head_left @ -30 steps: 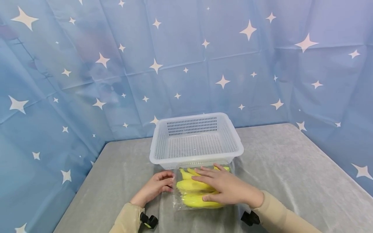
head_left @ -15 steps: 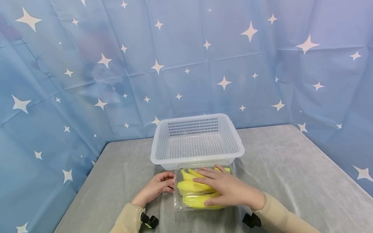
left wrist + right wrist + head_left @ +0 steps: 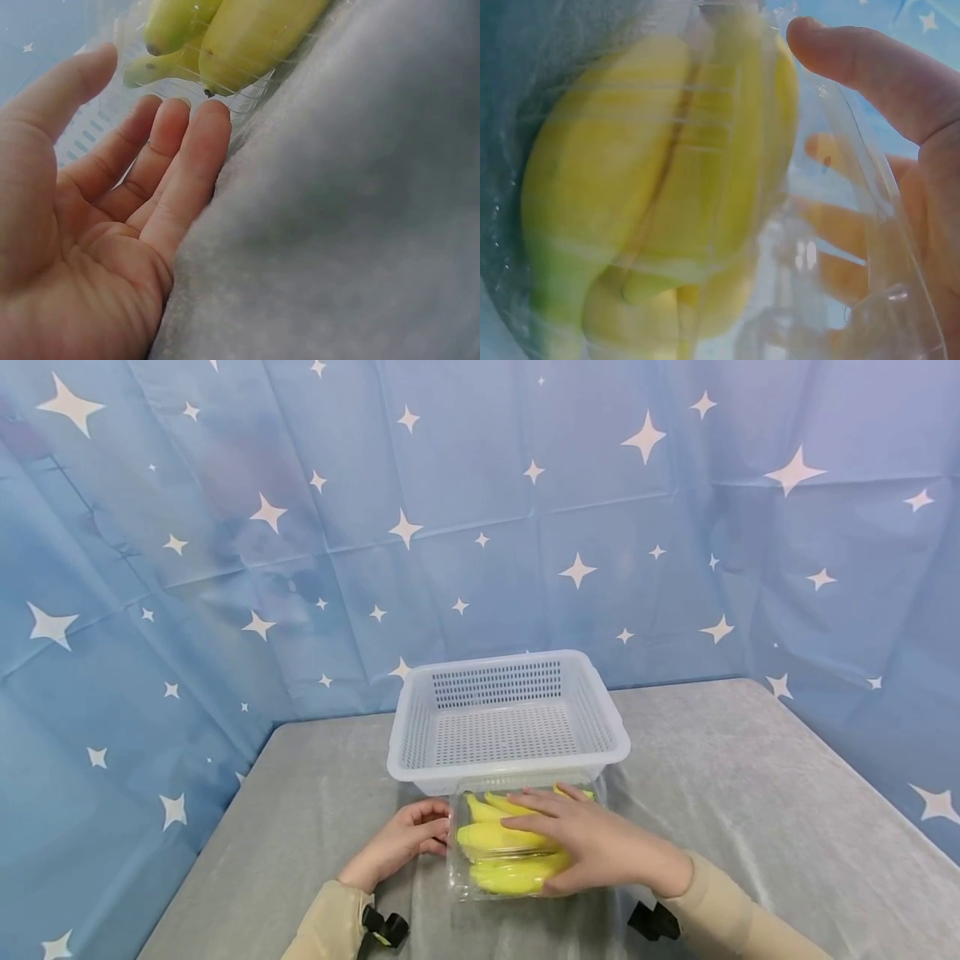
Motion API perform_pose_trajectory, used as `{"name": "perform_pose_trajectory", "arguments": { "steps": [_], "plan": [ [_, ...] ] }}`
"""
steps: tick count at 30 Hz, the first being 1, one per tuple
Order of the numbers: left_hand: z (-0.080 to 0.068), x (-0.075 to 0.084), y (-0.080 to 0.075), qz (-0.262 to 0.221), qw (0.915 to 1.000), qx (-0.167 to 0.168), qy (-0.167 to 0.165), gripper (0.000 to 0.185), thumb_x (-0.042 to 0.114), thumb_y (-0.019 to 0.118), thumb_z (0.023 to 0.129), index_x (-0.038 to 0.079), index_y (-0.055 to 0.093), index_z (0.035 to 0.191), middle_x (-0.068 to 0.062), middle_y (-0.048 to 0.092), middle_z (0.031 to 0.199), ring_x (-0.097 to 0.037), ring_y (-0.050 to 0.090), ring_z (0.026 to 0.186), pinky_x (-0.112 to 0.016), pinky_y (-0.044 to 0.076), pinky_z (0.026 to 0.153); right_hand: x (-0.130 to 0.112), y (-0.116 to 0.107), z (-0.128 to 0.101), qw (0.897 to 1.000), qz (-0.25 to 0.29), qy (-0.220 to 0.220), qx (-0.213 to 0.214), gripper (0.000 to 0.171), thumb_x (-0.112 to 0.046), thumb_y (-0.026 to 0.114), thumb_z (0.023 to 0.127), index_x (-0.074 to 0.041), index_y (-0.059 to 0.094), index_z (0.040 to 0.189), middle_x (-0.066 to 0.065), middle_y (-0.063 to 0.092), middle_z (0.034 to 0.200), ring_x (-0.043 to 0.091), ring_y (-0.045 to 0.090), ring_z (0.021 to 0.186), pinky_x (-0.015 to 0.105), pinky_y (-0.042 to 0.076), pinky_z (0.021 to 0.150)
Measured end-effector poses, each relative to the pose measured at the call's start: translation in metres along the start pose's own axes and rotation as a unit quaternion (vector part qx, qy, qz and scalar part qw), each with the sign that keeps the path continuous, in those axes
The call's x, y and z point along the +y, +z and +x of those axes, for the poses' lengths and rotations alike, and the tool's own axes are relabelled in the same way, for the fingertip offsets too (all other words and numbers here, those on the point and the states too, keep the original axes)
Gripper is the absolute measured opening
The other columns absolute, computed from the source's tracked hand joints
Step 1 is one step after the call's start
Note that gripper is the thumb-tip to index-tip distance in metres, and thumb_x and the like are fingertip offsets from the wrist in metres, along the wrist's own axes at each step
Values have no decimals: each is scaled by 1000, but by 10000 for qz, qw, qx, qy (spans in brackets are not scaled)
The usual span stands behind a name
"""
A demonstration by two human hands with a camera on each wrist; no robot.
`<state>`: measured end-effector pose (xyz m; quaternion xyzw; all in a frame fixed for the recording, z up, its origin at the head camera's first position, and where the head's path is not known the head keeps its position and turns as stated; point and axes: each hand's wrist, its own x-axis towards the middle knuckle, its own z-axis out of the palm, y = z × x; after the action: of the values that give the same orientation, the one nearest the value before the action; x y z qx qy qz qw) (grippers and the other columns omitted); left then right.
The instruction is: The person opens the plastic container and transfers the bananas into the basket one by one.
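A clear plastic box (image 3: 459, 870) of yellow bananas (image 3: 497, 838) lies on the grey table (image 3: 750, 793), just in front of a white perforated basket (image 3: 508, 767). My right hand (image 3: 596, 845) lies over the lid, fingers spread and thumb curled round the near edge. In the right wrist view the thumb (image 3: 862, 64) and the fingers, seen through the plastic, hold the box (image 3: 810, 247) and its bananas (image 3: 652, 195) between them. My left hand (image 3: 405, 842) rests on the table, with its fingertips (image 3: 202, 124) touching the box's left side beside the bananas (image 3: 240, 34).
The basket holds nothing that I can see. A blue curtain with white stars (image 3: 480, 510) closes the back and both sides. Bare grey cloth stretches right and left of the box. A black strap device sits on each wrist (image 3: 386, 928).
My right hand has slid slightly towards me, and its thumb has curled round the box's near edge. The left hand and the basket have not moved.
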<state>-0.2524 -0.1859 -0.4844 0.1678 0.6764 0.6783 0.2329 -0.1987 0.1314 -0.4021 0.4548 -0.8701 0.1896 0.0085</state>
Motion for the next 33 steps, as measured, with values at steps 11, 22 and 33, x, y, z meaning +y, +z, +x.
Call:
{"name": "perform_pose_trajectory", "arguments": {
  "steps": [11, 22, 33],
  "plan": [
    [1, -1, -1, -37, 9999, 56, -124, 28, 14, 60, 96, -6, 53, 115, -7, 60, 96, -17, 63, 85, -33, 55, 74, -3, -15, -4, 9999, -16, 25, 98, 64, -32, 77, 79, -23, 54, 138, 1, 48, 144, 20, 44, 132, 54, 31, 106],
    [0, -1, -1, 47, 9999, 107, -81, 30, 13, 60, 96, -8, 51, 116, -4, 59, 96, -13, 62, 83, -28, 55, 73, -2, -30, -11, 9980, -272, -55, 568, 53, -32, 79, 78, -18, 63, 127, -1, 58, 132, 22, 54, 119, 48, 42, 97],
    [-2, 0, 0, 495, 9988, -35, -15, 19, 14, 59, 96, -4, 59, 101, -2, 63, 90, -10, 62, 79, -26, 54, 72, 2, -41, -18, 9943, -436, -233, 948, 47, -29, 79, 79, -15, 66, 122, -4, 64, 123, 21, 58, 113, 47, 45, 92]
  ]
}}
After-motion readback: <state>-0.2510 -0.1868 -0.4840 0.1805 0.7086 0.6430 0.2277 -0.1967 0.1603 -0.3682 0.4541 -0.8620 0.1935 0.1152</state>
